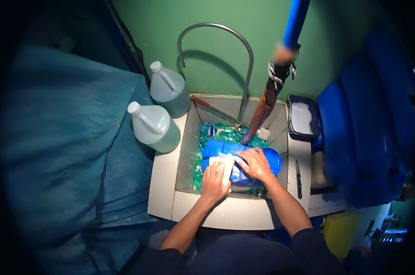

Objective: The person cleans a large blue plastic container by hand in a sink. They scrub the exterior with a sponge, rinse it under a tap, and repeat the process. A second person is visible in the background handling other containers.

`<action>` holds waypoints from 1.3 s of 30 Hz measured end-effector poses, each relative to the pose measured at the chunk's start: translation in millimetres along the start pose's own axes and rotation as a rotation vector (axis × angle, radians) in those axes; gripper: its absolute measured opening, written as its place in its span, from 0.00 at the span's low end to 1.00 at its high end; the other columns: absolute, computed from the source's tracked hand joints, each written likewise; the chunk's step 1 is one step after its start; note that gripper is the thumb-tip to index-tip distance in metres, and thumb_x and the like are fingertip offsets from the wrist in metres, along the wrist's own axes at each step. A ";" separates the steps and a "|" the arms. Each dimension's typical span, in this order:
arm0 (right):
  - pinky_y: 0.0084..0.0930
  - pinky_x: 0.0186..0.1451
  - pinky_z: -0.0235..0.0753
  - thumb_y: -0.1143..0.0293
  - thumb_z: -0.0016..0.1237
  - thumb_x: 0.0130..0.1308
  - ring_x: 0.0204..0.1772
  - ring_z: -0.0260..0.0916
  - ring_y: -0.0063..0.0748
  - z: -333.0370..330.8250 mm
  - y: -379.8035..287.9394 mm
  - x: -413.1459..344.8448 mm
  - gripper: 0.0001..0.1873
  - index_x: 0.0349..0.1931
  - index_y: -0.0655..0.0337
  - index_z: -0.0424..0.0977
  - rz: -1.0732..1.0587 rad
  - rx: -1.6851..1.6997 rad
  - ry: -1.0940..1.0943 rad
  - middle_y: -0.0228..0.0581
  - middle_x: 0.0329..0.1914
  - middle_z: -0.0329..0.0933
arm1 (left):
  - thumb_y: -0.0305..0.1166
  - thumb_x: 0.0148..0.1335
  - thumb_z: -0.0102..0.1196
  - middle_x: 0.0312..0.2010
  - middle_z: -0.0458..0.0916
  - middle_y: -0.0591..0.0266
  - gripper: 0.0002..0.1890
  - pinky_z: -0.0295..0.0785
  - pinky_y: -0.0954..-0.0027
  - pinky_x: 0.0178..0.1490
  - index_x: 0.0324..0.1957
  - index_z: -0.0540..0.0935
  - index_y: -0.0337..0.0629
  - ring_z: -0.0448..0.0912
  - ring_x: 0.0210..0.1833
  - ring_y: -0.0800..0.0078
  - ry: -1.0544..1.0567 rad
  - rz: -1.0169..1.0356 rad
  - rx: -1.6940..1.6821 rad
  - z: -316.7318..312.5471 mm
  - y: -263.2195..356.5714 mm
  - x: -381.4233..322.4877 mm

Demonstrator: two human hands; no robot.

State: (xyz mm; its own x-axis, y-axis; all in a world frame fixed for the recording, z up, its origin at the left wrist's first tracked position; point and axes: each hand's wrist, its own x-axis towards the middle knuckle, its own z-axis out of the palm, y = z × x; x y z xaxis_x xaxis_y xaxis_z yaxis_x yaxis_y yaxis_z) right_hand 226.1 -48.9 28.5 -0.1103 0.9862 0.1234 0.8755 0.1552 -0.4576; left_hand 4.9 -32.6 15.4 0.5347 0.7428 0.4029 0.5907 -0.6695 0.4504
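A wet blue plastic item (273,161), rounded at its right end, lies across the tiled sink (187,147) above a tangle of green netting (197,177). My left hand (215,178) presses a pale yellow sponge (228,168) against its left part, with white suds near the sponge. On the middle and right of the blue item rests my right hand (256,162), its fingers spread towards the sponge. Part of the item is hidden under both hands. The lower end of a rusty pipe (262,106) reaches down just behind it.
Two translucent jugs (156,125) with white caps stand left of the sink. A curved metal faucet (250,55) rises behind it, near a red-handled tool (200,101). On the right ledge are a black tub of white material (301,118) and a knife (298,180), beside large blue containers (338,130).
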 end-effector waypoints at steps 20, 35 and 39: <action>0.42 0.58 0.65 0.61 0.58 0.63 0.48 0.75 0.44 -9.4 10.8 -14.2 0.18 0.50 0.58 0.83 0.090 0.054 0.092 0.43 0.37 0.82 | 0.38 0.75 0.47 0.60 0.79 0.58 0.20 0.73 0.65 0.63 0.61 0.76 0.36 0.79 0.56 0.69 -0.223 -1.107 -1.403 62.5 -122.0 27.8; 0.41 0.51 0.68 0.56 0.67 0.57 0.42 0.77 0.45 -11.4 6.1 -3.6 0.18 0.43 0.56 0.85 0.169 0.041 0.082 0.42 0.35 0.83 | 0.38 0.60 0.66 0.51 0.83 0.54 0.21 0.73 0.61 0.61 0.53 0.85 0.40 0.80 0.55 0.57 -0.689 0.090 -0.899 115.2 -158.1 141.1; 0.41 0.51 0.67 0.57 0.68 0.55 0.42 0.76 0.47 -7.9 8.1 -2.6 0.18 0.42 0.57 0.85 0.190 0.043 0.095 0.44 0.37 0.82 | 0.46 0.70 0.53 0.62 0.78 0.57 0.24 0.63 0.62 0.70 0.63 0.80 0.46 0.69 0.68 0.62 -0.783 -0.469 -0.953 201.0 -211.3 100.0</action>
State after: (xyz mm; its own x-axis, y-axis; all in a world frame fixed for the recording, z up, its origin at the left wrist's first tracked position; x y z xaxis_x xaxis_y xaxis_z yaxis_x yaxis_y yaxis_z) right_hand 237.1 -50.7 31.4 0.1016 0.9884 0.1130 0.8551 -0.0287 -0.5177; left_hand 55.0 182.6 -199.7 0.7934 0.4886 -0.3630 0.3319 0.1527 0.9309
